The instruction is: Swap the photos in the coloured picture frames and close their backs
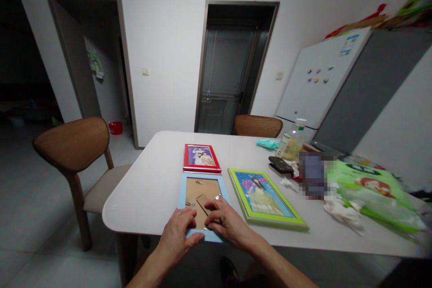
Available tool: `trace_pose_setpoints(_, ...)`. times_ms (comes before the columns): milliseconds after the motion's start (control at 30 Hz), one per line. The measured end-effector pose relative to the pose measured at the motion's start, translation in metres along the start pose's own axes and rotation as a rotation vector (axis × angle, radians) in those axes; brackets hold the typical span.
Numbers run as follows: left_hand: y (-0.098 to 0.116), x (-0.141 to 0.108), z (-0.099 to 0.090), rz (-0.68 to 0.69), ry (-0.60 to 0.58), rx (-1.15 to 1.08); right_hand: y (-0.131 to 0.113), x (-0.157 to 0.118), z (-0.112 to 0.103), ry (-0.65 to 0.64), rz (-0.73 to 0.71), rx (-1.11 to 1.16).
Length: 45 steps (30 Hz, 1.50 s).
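Observation:
A light blue frame [182, 191] lies back side up at the table's front edge, its brown backing board [194, 189] showing, with small metal clips and a thin bent wire on it. My left hand [178, 231] rests on the frame's lower left corner, fingers apart, thumb on the front rim. My right hand [226, 222] is at the lower right of the backing, fingers bent together near a clip at the bottom edge; what they pinch, if anything, is too small to tell. A red frame [201, 158] with a photo touches the blue frame's far end. To the right lies a green frame [266, 198] with a photo.
On the table's right are a bottle [292, 141], a black wallet-like item [281, 165], crumpled tissues [344, 213], a teal packet [268, 144] and a green package [371, 189]. Chairs [74, 144] stand left and behind the white table [141, 189]. A fridge [324, 76] is at the back right.

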<state>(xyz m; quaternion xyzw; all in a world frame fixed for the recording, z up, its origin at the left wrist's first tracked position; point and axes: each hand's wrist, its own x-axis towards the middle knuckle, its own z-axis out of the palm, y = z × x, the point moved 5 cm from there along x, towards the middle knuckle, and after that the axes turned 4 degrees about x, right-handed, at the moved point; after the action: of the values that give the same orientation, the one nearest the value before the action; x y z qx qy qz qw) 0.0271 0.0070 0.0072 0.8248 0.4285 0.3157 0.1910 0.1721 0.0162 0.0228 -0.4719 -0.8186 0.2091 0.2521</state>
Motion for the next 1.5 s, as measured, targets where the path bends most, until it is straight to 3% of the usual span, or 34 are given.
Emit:
trace_pose_setpoints(233, 0.0, 0.0, -0.001, -0.002, 0.026, -0.003, -0.001, 0.006, 0.002, 0.079, 0.0, -0.05)
trace_pose_setpoints(600, 0.003, -0.001, -0.002, 0.027, 0.066, 0.013, -0.004, 0.058, 0.02, 0.147, 0.078, -0.144)
trace_pose_setpoints(833, 0.001, 0.001, -0.002, -0.005, 0.063, 0.011, 0.001, 0.065, 0.025, 0.203, 0.118, -0.202)
trace_pose_setpoints(967, 0.002, 0.001, -0.004, -0.014, 0.066, -0.004, 0.008, 0.068, 0.019, 0.19, 0.141, -0.192)
trace_pose_setpoints(1133, 0.0, 0.0, -0.002, -0.007, 0.071, -0.027, 0.03, 0.079, 0.004, 0.278, 0.263, -0.277)
trace_pose_setpoints(1267, 0.0, 0.0, -0.001, 0.0, 0.066, -0.011, 0.038, 0.089, 0.004, 0.271, 0.299, -0.297)
trace_pose_setpoints(1367, -0.001, 0.001, -0.001, 0.012, 0.07, 0.001, 0.034, 0.085, 0.003, 0.264, 0.296, -0.296)
trace_pose_setpoints(1500, 0.0, 0.0, -0.002, 0.012, 0.081, -0.015, 0.022, 0.056, -0.006, 0.268, 0.219, -0.271)
